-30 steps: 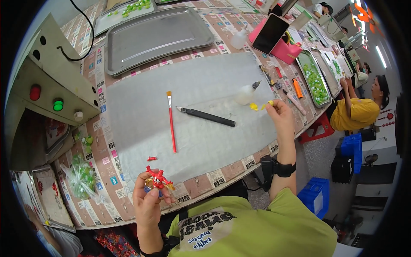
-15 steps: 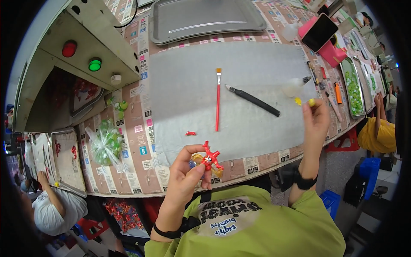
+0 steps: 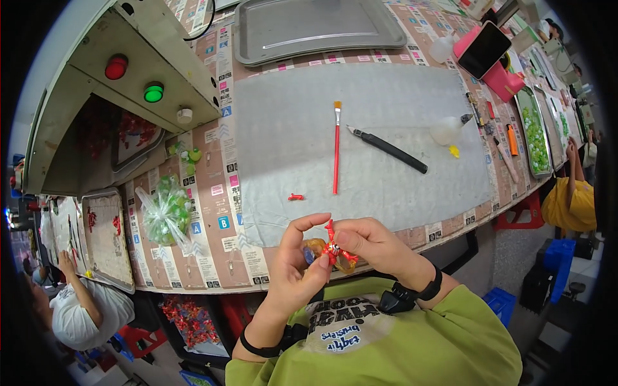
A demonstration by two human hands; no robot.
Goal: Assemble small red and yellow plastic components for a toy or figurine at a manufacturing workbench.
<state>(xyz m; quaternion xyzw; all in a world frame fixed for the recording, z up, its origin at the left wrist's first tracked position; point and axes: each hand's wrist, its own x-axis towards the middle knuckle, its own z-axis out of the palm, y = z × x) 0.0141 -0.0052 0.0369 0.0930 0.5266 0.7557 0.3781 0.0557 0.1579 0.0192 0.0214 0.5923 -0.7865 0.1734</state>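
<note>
A small red and orange toy figure sits between both my hands just in front of my chest. My left hand grips it from below and my right hand pinches it from the right. On the grey mat lie a red-handled brush, a black craft knife, a tiny red part and a small yellow part.
A metal tray stands at the back. A bag of green pieces lies left of the mat. A box with red and green buttons is at the left. A pink phone stand and a tray of green pieces sit right. Other people work nearby.
My right hand has come back from the yellow part on the mat and now holds the toy figure together with my left hand. The view has swung leftward.
</note>
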